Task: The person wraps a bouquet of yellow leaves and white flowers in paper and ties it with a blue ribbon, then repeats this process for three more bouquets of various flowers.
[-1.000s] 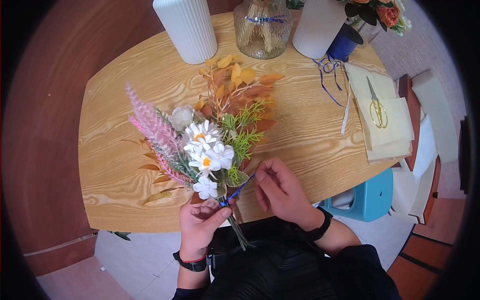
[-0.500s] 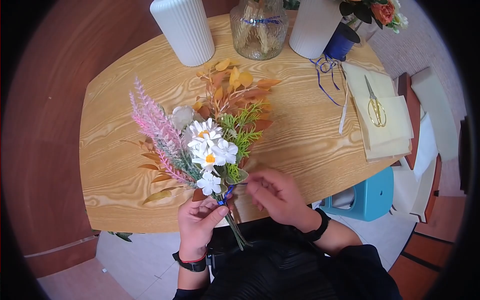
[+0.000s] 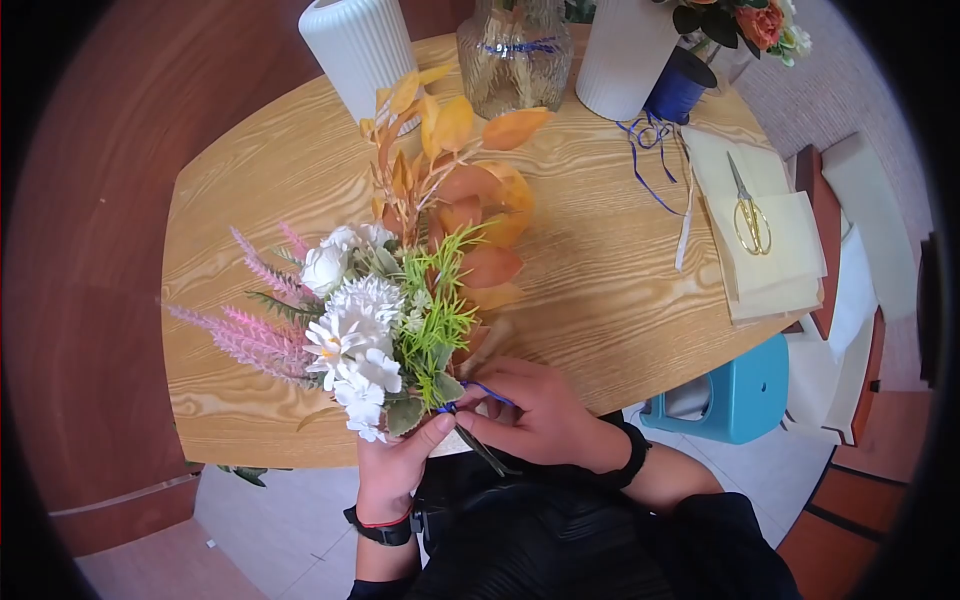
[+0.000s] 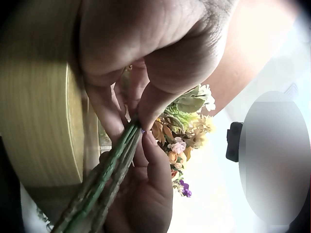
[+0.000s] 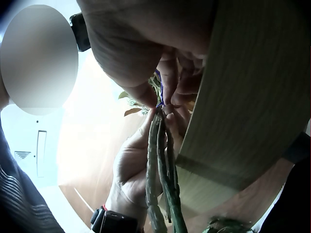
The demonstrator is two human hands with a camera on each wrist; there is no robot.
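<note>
A bouquet of white flowers (image 3: 360, 320), pink sprigs (image 3: 262, 340), green sprigs (image 3: 440, 310) and orange leaves (image 3: 470, 210) leans over the table's near edge. My left hand (image 3: 392, 465) grips its stems (image 3: 485, 450) just below the flowers, thumb on top. My right hand (image 3: 540, 415) pinches the blue ribbon (image 3: 490, 393) at the binding point, its fingertips close to the left thumb. In the right wrist view the ribbon (image 5: 161, 92) runs up between the right fingers, above the bare stems (image 5: 163, 170). Part of the binding is hidden by the fingers.
White ribbed vases (image 3: 360, 55), a glass vase (image 3: 512, 70) and a blue ribbon spool (image 3: 682, 85) stand at the table's back. Gold-handled scissors (image 3: 752, 225) lie on pale sheets (image 3: 790, 270) at the right. A teal stool (image 3: 735, 395) stands beside the table.
The bouquet has turned and tipped to the left, its flowers now facing leftward. My right hand has moved left and down from beside the bouquet to the stems, against my left hand.
</note>
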